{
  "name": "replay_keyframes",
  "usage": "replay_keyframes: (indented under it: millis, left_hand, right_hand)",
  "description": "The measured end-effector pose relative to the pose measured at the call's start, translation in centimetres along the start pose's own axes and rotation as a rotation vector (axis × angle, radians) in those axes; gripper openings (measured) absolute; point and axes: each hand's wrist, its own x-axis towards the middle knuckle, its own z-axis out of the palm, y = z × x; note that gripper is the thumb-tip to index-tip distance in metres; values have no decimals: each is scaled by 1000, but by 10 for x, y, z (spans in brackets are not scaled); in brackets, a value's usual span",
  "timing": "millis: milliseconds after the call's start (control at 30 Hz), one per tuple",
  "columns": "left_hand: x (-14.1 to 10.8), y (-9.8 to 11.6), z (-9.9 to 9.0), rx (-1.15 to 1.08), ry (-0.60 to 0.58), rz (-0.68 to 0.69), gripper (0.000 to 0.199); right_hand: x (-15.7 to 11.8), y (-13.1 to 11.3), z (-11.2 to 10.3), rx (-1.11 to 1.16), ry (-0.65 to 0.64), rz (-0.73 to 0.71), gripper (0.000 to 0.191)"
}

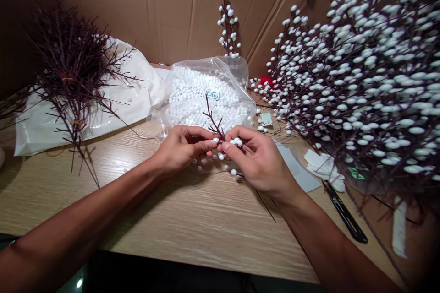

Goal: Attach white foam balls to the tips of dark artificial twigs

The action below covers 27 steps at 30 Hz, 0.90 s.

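Between my two hands is a dark brown artificial twig (216,123), its bare forked tip pointing up and away while its thin stem runs out below my right hand. My left hand (187,147) pinches a small white foam berry (215,140) against the twig with thumb and forefinger. My right hand (256,153) is closed around the twig, thumb over it, with several white berries showing by its fingers. More berries on the lower twig hang under the hands. Just behind them lies a clear plastic bag (206,82) full of white berries.
Bundled bare twigs (65,64) lie on a white plastic bag (137,82) at left. Berry-covered branches (360,64) crowd the right side. A black utility knife (345,213) and crumpled white tissue (323,167) lie right of my right hand. Cardboard (172,9) stands behind.
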Motion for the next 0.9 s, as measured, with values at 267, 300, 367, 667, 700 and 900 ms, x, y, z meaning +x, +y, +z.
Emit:
replay_keyframes:
  millis: [267,300,367,667,700,900]
  left_hand:
    - [0,0,1,30,25,7,19]
    - [0,0,2,28,27,7,19]
    - [-1,0,2,34,32,11,20]
    - [-1,-1,5,34,42,-8,31]
    - [-1,-1,6,20,36,2,33]
    - [-1,1,6,-27,8,20,32]
  right_hand:
    - [-2,1,1,-25,7,-11,11]
    - [-2,2,1,-50,15,-19,11]
    - [-3,4,0,-127,38,-48,10]
    - [-6,2,3,-427,195,-112,11]
    - [-5,1,3,-415,197,-109,11]
    - [0,0,2,-367,177,-94,14]
